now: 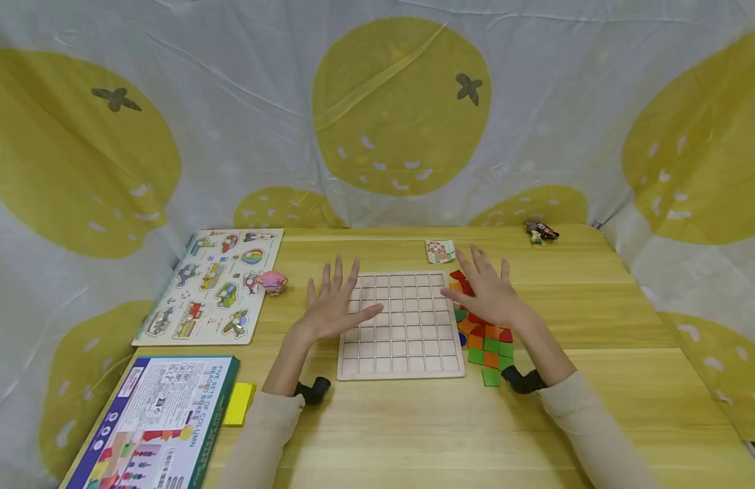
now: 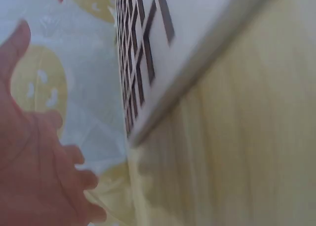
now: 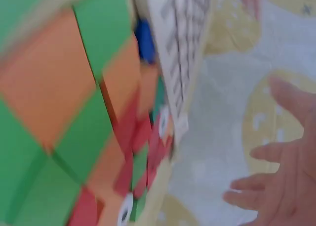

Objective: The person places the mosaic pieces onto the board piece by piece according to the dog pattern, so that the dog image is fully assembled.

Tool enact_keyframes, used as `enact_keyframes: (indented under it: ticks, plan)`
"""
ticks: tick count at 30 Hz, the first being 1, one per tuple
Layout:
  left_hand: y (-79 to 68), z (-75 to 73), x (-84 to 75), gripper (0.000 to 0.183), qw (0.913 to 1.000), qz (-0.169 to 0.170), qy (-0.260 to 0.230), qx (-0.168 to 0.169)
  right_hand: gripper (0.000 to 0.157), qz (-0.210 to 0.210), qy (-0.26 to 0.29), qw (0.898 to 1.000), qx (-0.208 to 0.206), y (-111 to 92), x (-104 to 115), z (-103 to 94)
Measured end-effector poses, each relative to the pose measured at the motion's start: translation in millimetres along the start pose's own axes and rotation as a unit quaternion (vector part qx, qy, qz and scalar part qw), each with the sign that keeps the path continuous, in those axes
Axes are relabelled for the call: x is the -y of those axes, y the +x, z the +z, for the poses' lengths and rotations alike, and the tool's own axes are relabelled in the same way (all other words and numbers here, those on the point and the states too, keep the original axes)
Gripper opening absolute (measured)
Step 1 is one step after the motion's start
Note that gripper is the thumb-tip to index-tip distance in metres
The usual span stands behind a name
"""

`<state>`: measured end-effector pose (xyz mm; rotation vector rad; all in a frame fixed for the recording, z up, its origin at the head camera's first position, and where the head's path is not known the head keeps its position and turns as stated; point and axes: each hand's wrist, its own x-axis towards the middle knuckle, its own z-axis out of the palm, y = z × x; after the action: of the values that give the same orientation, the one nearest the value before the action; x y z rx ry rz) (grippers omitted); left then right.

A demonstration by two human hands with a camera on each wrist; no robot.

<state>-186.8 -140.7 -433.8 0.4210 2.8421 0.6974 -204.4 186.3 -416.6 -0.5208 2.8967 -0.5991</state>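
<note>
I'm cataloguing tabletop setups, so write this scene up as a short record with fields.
grid board: pale, squares unfilled
left hand: holds nothing, by the board's left edge
right hand: holds nothing, by its right edge
colored tiles: right of the board, mostly red, orange, green
picture card: beyond the board
left side: picture puzzle, pink toy, printed box, yellow item

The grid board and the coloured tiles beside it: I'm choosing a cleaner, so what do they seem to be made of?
Grid board: probably wood or plywood, with a matte finish; its pale tan surface and dark groove edges suggest this.
Coloured tiles: perhaps painted wood or plastic, smooth-looking; their flat, even colours show no clear grain, so either fits.
</note>
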Motion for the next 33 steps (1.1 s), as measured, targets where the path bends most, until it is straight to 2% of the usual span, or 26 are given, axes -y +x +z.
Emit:
enact_keyframes:
  ticks: [2, 5, 7, 10, 14, 18, 22, 27, 33]
  plan:
    - [-0.3, -1.7, 8.8, 0.105, 0.9985, 0.008, -0.041, 0.036, 0.081, -0.008, 0.051, 0.999, 0.003, 1, -15, -8.3]
    - [-0.8, -2.3, 21.9, 0.113, 0.9913, 0.021, -0.089, 0.095, 0.063, -0.004, 0.118, 0.993, 0.010, 6, -36, -15.7]
    - [-1.7, -2.2, 28.7, 0.120, 0.9864, 0.035, -0.100, 0.126, 0.052, 0.015, 0.156, 0.987, 0.021, 10, -47, -16.9]
    - [-2.0, -0.9, 38.2, 0.132, 0.9821, 0.054, -0.101, 0.150, 0.041, 0.055, 0.188, 0.980, 0.037, 18, -57, -15.1]
    - [-2.7, -0.6, 46.5, 0.144, 0.9799, 0.070, -0.102, 0.156, 0.036, 0.093, 0.222, 0.969, 0.055, 32, -63, -9.0]
    - [-3.3, -0.7, 49.0, 0.150, 0.9786, 0.075, -0.097, 0.166, 0.035, 0.125, 0.270, 0.952, 0.070, 47, -68, -1.1]
    - [-2.8, -0.3, 47.3, 0.153, 0.9817, 0.063, -0.063, 0.168, 0.032, 0.145, 0.311, 0.936, 0.072, 61, -71, 5.7]
    - [-3.1, 0.4, 41.0, 0.153, 0.9843, 0.052, -0.039, 0.164, 0.033, 0.165, 0.340, 0.924, 0.062, 68, -72, 9.4]
    - [-2.5, 3.7, 37.0, 0.153, 0.9858, 0.056, -0.020, 0.157, 0.038, 0.180, 0.351, 0.917, 0.061, 63, -76, 3.9]
